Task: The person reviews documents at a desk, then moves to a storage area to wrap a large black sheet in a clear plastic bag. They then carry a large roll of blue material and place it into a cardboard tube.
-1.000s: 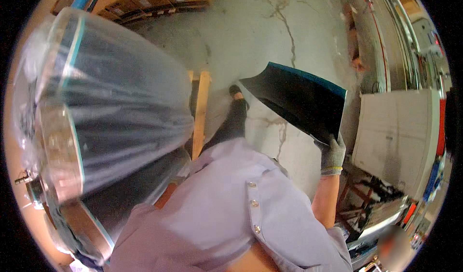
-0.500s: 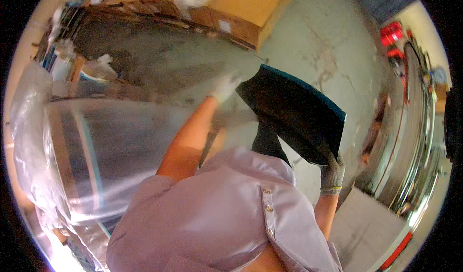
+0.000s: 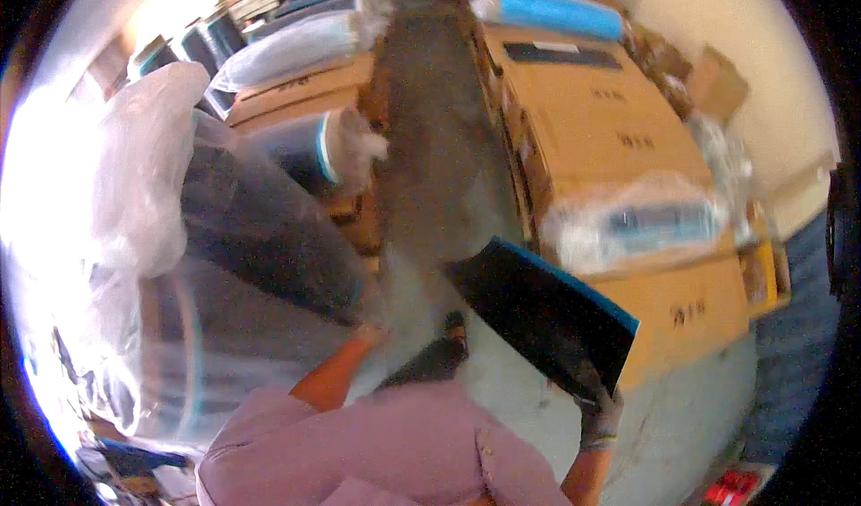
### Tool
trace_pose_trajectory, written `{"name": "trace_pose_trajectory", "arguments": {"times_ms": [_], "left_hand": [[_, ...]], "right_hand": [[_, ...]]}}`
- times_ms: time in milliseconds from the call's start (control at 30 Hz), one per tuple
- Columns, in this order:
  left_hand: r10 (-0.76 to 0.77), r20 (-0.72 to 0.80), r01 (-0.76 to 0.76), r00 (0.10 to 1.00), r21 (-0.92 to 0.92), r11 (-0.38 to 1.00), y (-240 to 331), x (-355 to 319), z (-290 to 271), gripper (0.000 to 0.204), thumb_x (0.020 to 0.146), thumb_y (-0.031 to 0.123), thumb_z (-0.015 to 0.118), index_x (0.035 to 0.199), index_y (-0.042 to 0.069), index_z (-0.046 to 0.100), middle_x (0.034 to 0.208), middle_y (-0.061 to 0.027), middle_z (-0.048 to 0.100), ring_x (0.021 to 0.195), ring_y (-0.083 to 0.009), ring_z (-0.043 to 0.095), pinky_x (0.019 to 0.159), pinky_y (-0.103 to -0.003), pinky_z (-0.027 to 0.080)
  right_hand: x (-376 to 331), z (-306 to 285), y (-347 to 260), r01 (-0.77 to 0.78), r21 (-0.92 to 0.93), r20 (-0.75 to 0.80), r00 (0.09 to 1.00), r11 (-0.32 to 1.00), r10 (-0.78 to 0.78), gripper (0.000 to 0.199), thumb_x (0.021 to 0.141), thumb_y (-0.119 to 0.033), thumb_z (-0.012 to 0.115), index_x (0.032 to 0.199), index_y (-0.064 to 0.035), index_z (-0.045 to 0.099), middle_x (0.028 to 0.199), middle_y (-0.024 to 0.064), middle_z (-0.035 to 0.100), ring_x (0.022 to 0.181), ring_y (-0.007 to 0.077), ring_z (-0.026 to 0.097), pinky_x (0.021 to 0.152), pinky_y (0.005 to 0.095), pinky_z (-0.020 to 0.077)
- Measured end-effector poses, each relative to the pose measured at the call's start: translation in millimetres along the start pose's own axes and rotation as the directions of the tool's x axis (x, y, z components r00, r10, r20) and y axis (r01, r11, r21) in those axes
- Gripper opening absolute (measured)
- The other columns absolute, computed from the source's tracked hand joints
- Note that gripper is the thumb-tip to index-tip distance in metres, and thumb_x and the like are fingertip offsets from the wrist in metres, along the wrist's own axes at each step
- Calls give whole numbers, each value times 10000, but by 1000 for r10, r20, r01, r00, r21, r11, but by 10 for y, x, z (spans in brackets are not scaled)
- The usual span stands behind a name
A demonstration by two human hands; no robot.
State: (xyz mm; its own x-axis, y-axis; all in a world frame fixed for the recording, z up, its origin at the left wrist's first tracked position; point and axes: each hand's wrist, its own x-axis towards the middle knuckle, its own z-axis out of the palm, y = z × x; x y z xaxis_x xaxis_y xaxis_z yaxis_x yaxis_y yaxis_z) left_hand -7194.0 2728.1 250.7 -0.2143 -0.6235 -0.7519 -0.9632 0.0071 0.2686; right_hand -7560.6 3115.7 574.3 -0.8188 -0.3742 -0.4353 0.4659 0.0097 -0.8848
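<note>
A stiff, slightly curved black sheet with a blue edge slants in front of me to the right, off the floor. Its lower right corner is in my gloved right hand, closed around it. My left arm reaches out on the other side, and my left hand is smeared by motion, so its fingers do not show clearly. Nearest to that hand are large dark rolls in clear plastic wrap. I cannot tell whether the hand touches them.
An aisle runs ahead between stacked goods. On the right lie long cardboard boxes, topped by a plastic-wrapped bundle and a blue roll. More wrapped rolls lie on cardboard at the left. Something red sits at lower right.
My view has swung to the right and up, bringing the aisle and box stacks in front. The black sheet stays in my right hand. My left hand is now beside the wrapped rolls.
</note>
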Motion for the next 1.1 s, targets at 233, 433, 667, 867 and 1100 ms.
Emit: {"name": "trace_pose_trajectory", "arguments": {"times_ms": [233, 433, 667, 867, 1100], "left_hand": [[-25, 164, 145, 986, -782, 605, 1934, 1789, -611, 590, 881, 374, 576, 1375, 95, 412, 1310, -207, 520, 1231, -347, 481, 1009, -453, 399], [458, 5, 42, 889, -997, -70, 4046, 3267, -2759, 647, 914, 339, 530, 1467, 111, 285, 1343, -201, 483, 1231, -354, 461, 1031, -440, 374], [567, -334, -63, 753, -894, -443, 6555, 3173, -5700, 655, 903, 586, 483, 1358, 115, 479, 1340, -75, 532, 1187, -319, 514, 1024, -478, 402], [102, -439, -391, 893, -867, -311, 6635, 4525, -7520, 338, 883, 174, 623, 1193, 47, 581, 1118, -92, 655, 957, -289, 640, 843, -459, 533], [-64, -635, -590, 770, -669, -453, 6674, 6284, -9260, 316, 854, 25, 578, 1169, 37, 585, 1011, -76, 672, 823, -264, 650, 743, -400, 554]], "right_hand": [[2360, 1282, -1037, 166, 143, 245, 949, 976, -197, 504, 789, -140, 642, 1247, 30, 520, 1158, 151, 611, 972, 290, 635, 795, 375, 548], [3649, 2614, -2032, 151, -12, 221, 965, 988, -144, 506, 769, -39, 599, 1262, 38, 518, 1196, 187, 589, 1030, 323, 599, 900, 402, 504], [5902, 3474, -2163, 408, -498, 231, 913, 765, -336, 488, 762, -20, 538, 1248, 17, 569, 1190, 228, 588, 1065, 354, 562, 957, 412, 447], [8038, 6078, -2872, 80, 26, 444, 892, 996, -83, 541, 737, -31, 623, 1264, 28, 515, 1227, 169, 574, 1109, 320, 556, 981, 421, 446], [10388, 8709, -3296, 184, -261, 581, 814, 948, 2, 634, 717, -76, 695, 1304, -6, 465, 1277, 137, 529, 1094, 289, 566, 962, 405, 455]]}}
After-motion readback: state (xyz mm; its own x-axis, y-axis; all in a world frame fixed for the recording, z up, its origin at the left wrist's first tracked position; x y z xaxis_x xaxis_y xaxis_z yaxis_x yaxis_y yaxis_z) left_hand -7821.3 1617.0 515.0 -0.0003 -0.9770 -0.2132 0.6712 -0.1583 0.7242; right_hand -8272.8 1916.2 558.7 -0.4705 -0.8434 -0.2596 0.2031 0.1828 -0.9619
